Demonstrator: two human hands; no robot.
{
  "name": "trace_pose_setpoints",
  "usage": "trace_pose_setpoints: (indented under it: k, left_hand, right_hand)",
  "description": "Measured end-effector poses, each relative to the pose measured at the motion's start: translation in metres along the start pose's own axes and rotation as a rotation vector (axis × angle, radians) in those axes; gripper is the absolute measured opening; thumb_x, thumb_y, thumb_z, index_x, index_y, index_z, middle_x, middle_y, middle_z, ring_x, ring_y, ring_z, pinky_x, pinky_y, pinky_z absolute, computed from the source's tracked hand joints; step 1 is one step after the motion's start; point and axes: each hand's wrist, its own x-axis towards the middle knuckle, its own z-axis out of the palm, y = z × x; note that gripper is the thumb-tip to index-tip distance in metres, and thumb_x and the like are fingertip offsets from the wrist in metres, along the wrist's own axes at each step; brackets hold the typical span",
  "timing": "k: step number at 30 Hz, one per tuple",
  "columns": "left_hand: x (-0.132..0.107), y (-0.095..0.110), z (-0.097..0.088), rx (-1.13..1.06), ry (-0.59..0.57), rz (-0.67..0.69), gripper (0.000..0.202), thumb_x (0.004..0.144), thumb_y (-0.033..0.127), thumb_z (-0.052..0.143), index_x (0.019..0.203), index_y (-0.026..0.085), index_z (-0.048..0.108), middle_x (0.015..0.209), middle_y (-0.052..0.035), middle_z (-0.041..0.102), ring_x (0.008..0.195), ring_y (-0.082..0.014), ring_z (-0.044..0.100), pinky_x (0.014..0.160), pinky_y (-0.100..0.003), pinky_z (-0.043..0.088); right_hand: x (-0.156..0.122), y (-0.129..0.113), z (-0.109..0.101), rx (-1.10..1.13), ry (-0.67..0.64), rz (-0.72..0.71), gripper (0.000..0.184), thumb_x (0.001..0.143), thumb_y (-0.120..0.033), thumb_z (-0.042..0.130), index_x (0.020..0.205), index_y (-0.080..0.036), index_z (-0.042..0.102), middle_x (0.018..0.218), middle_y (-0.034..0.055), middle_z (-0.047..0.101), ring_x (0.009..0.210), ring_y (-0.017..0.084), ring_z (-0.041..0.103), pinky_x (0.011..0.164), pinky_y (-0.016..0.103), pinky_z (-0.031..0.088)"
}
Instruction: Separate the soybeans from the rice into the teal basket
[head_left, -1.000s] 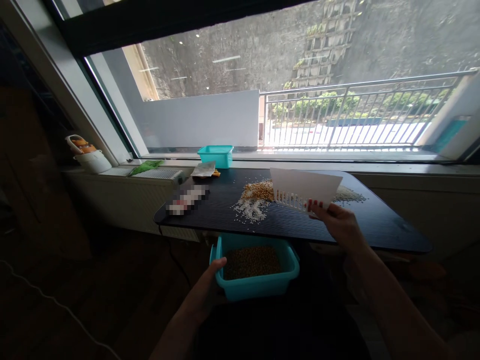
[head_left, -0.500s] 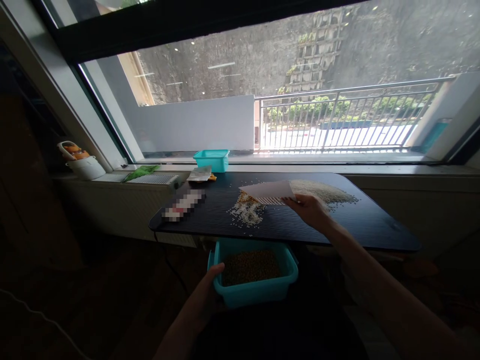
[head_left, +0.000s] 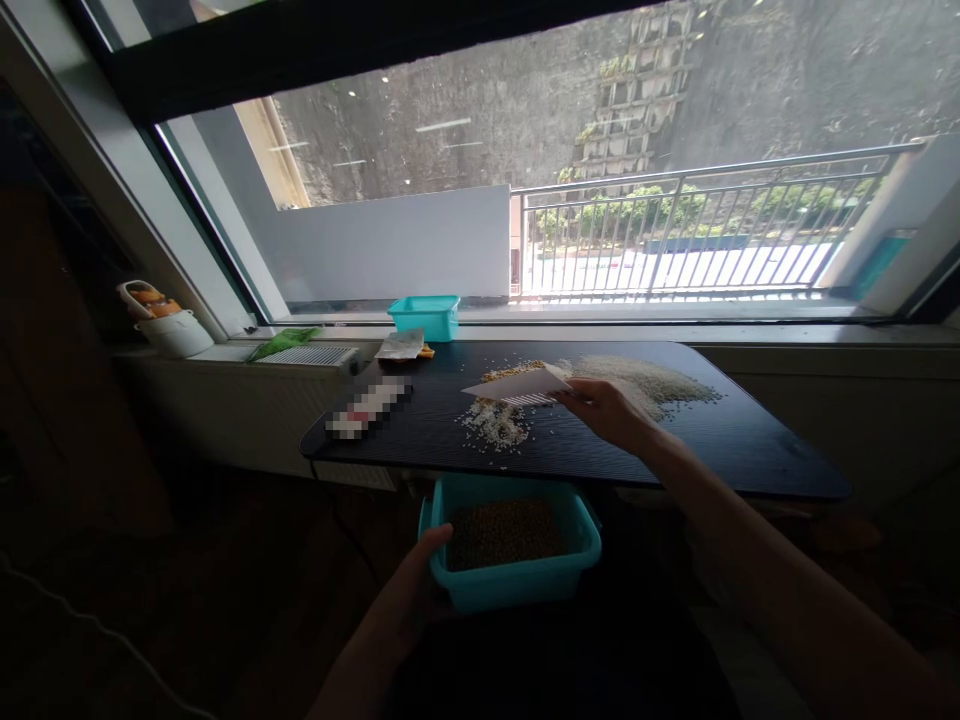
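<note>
My right hand (head_left: 604,410) grips a white comb-toothed scraper (head_left: 517,386), laid nearly flat over a heap of yellow grains (head_left: 510,374) on the black table (head_left: 750,440). White rice lies beside it in a small pile (head_left: 496,425) to the front left and a wider spread (head_left: 645,378) to the right. Below the table's front edge, my left hand (head_left: 420,580) holds the left corner of a teal plastic tub (head_left: 517,580) filled with brown grains.
A second teal tub (head_left: 425,316) stands on the windowsill, with a paper packet (head_left: 403,346) next to it. A blurred-out object (head_left: 369,408) lies on the table's left end. A radiator (head_left: 307,356) and a white pot (head_left: 174,332) sit further left.
My right hand has carried the scraper from upright near the front edge back and left, tipping it flat onto the yellow grains. The left hand and the tub stay put.
</note>
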Motion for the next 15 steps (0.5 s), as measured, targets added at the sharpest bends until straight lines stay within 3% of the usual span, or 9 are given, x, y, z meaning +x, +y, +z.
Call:
trace_pose_setpoints:
  k: [5, 9, 15]
  left_hand:
    - [0.005, -0.003, -0.003, -0.010, -0.026, 0.016, 0.081, 0.082, 0.053, 0.062, 0.149, 0.016, 0.034, 0.142, -0.0167, 0.054, 0.129, -0.0366, 0.052, 0.093, -0.046, 0.051]
    - [0.006, -0.003, -0.001, -0.020, -0.026, 0.021, 0.081, 0.083, 0.051, 0.061, 0.150, 0.016, 0.032, 0.142, -0.0153, 0.054, 0.132, -0.0348, 0.050, 0.095, -0.045, 0.050]
    - [0.000, 0.001, 0.002, -0.008, -0.029, 0.013, 0.079, 0.084, 0.050, 0.060, 0.150, 0.015, 0.033, 0.143, -0.0160, 0.053, 0.130, -0.0354, 0.051, 0.094, -0.045, 0.051]
  right_hand:
    - [-0.011, -0.007, -0.015, 0.003, -0.039, -0.029, 0.039, 0.087, -0.051, 0.054, 0.087, -0.019, 0.076, 0.067, 0.0014, 0.066, 0.063, 0.017, 0.056, 0.056, 0.025, 0.041]
    - [-0.022, -0.010, -0.025, 0.074, 0.024, 0.025, 0.041, 0.083, -0.055, 0.059, 0.084, -0.019, 0.077, 0.068, 0.0009, 0.068, 0.067, 0.018, 0.060, 0.058, 0.026, 0.045]
    - [-0.016, -0.006, -0.007, 0.241, 0.102, 0.126, 0.041, 0.075, -0.058, 0.068, 0.077, -0.018, 0.076, 0.064, 0.0001, 0.068, 0.067, 0.020, 0.064, 0.060, 0.028, 0.049]
